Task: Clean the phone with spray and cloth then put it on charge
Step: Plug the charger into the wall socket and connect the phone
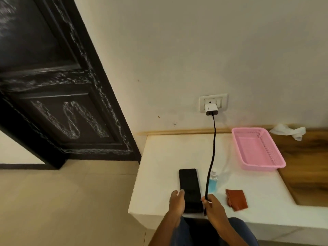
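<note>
A black phone (189,187) lies screen up on the white counter (159,174), close to its front edge. My left hand (176,201) holds the phone's near left side. My right hand (212,205) grips the black charging cable (213,150) near its free end, just right of the phone. The cable runs up to a white charger (211,109) plugged into the wall socket (213,102). A small spray bottle (212,181) with blue liquid stands behind the cable. A rust-red folded cloth (237,199) lies to its right.
An empty pink plastic basket (259,150) sits at the back right of the counter. A crumpled white tissue (289,131) lies on the wooden surface (305,166) beyond it. A dark door (53,86) stands at the left above a tiled floor.
</note>
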### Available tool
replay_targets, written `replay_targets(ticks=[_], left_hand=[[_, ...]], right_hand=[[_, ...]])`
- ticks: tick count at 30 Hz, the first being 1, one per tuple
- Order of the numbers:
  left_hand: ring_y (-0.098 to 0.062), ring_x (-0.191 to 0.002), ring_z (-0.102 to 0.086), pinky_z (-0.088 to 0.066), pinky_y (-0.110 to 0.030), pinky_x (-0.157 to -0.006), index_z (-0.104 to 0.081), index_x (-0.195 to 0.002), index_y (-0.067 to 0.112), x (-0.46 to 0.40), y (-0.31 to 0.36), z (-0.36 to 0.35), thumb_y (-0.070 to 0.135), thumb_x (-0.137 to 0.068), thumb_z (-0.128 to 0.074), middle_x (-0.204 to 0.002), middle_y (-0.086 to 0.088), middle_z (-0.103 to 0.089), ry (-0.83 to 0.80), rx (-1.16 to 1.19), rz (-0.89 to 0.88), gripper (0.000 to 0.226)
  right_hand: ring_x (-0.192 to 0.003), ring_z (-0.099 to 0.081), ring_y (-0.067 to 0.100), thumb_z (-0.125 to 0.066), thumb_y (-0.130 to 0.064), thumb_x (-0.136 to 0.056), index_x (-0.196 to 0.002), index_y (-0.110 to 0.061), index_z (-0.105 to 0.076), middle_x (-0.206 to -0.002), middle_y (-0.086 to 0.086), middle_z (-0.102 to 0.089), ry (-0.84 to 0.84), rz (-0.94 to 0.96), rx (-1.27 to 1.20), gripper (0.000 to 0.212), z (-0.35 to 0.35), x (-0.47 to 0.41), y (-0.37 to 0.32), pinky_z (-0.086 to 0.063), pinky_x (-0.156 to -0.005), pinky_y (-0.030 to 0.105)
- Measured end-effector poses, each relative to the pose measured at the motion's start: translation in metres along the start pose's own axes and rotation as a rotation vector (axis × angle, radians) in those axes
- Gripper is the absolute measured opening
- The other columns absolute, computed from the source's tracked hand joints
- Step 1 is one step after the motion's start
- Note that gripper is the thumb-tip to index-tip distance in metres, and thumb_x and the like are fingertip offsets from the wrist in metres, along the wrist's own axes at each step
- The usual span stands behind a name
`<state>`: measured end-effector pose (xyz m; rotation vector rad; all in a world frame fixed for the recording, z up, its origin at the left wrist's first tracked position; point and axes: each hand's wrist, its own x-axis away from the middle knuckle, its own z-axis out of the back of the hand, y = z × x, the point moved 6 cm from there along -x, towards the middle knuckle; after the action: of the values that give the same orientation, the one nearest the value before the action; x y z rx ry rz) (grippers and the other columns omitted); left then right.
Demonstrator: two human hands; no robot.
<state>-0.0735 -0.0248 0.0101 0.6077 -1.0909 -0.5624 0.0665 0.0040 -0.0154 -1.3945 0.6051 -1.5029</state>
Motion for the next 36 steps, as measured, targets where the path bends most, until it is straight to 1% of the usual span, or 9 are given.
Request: replay_targets(ticks=[5,10,12,15,21,24,28,31,36], left_hand=[[-0.023,-0.123,-0.047,-0.034,-0.028,-0.101,-0.042,-0.138,0.004,-0.023,-0.009,-0.008,0.026,-0.103,-0.035,-0.142,-0.012,-0.046,0.043,0.084,-0.034,0.042],[-0.033,-0.105,-0.062,-0.048,-0.043,-0.095,-0.064,-0.102,0.009,-0.05,-0.028,-0.006,0.035,-0.102,-0.034,-0.116,-0.019,-0.066,0.105,0.353,0.081,0.039],[-0.027,-0.102,-0.062,-0.05,-0.039,-0.093,-0.062,-0.114,0.013,-0.057,-0.034,-0.005,0.043,-0.102,-0.028,-0.115,-0.01,-0.066,0.147,0.402,0.084,0.047],[-0.03,-0.106,-0.062,-0.048,-0.044,-0.099,-0.058,-0.126,0.01,-0.064,-0.041,-0.009,0.053,-0.099,-0.028,-0.117,-0.013,-0.066,0.13,0.515,0.144,0.059],[-0.03,-0.099,-0.065,-0.048,-0.048,-0.095,-0.066,-0.118,0.013,-0.055,-0.018,-0.022,0.07,-0.088,-0.032,-0.112,-0.018,-0.068,-0.279,1.06,0.109,0.073],[-0.029,-0.106,-0.062,-0.045,-0.047,-0.1,-0.057,-0.131,0.008,-0.058,-0.003,-0.026,0.07,-0.087,-0.031,-0.132,-0.016,-0.059,-0.431,1.206,0.151,0.08],[-0.031,-0.107,-0.065,-0.057,-0.049,-0.083,-0.055,-0.131,0.01,-0.062,0.001,-0.029,0.065,-0.09,-0.033,-0.128,-0.019,-0.061,-0.394,1.288,0.161,0.072],[-0.033,-0.104,-0.065,-0.056,-0.05,-0.083,-0.053,-0.133,0.007,-0.065,0.002,-0.023,0.064,-0.092,-0.033,-0.132,-0.021,-0.057,-0.374,1.409,0.159,0.073],[-0.033,-0.101,-0.062,-0.055,-0.049,-0.085,-0.047,-0.137,0.005,-0.063,0.008,-0.017,0.065,-0.092,-0.03,-0.129,-0.022,-0.054,-0.411,1.457,0.093,0.077]], right_hand=[[-0.095,-0.059,0.022,-0.043,-0.014,-0.099,-0.101,-0.008,-0.057,-0.104,0.012,-0.063,0.042,0.047,0.056,0.016,-0.004,-0.008,0.017,-0.047,-0.09,0.035],[-0.096,-0.059,0.022,-0.043,-0.007,-0.098,-0.094,-0.008,-0.057,-0.099,0.007,-0.063,0.103,0.159,0.01,0.014,0.0,-0.008,0.013,-0.045,-0.086,0.029],[-0.1,-0.058,0.017,-0.042,-0.009,-0.098,-0.096,-0.012,-0.057,-0.103,0.003,-0.062,0.08,0.186,-0.005,0.015,-0.005,-0.007,0.009,-0.045,-0.091,0.029],[-0.1,-0.055,0.003,-0.041,-0.01,-0.099,-0.093,-0.019,-0.056,-0.104,-0.007,-0.06,0.07,0.24,0.005,0.019,-0.015,-0.006,0.003,-0.039,-0.087,0.012],[-0.094,-0.051,-0.017,-0.039,-0.015,-0.098,-0.092,-0.027,-0.052,-0.094,-0.022,-0.056,0.108,0.349,0.047,0.019,-0.02,-0.007,-0.016,-0.037,-0.076,-0.001],[-0.081,-0.055,-0.011,-0.039,-0.023,-0.096,-0.09,-0.033,-0.05,-0.083,-0.02,-0.058,0.205,0.423,0.043,0.016,-0.015,-0.003,-0.028,-0.038,-0.068,0.0],[-0.09,-0.057,-0.005,-0.04,-0.036,-0.096,-0.099,-0.043,-0.049,-0.093,-0.028,-0.057,0.377,0.494,0.073,0.012,-0.003,0.005,-0.035,-0.042,-0.075,0.007],[-0.087,-0.055,0.007,-0.041,-0.042,-0.095,-0.103,-0.039,-0.052,-0.094,-0.028,-0.05,0.501,0.611,0.179,0.015,-0.002,0.016,-0.045,-0.046,-0.072,0.02],[-0.075,-0.064,0.004,-0.045,-0.034,-0.096,-0.106,-0.022,-0.058,-0.088,-0.019,-0.062,0.453,0.742,0.008,0.021,-0.006,0.029,-0.054,-0.05,-0.064,0.011]])
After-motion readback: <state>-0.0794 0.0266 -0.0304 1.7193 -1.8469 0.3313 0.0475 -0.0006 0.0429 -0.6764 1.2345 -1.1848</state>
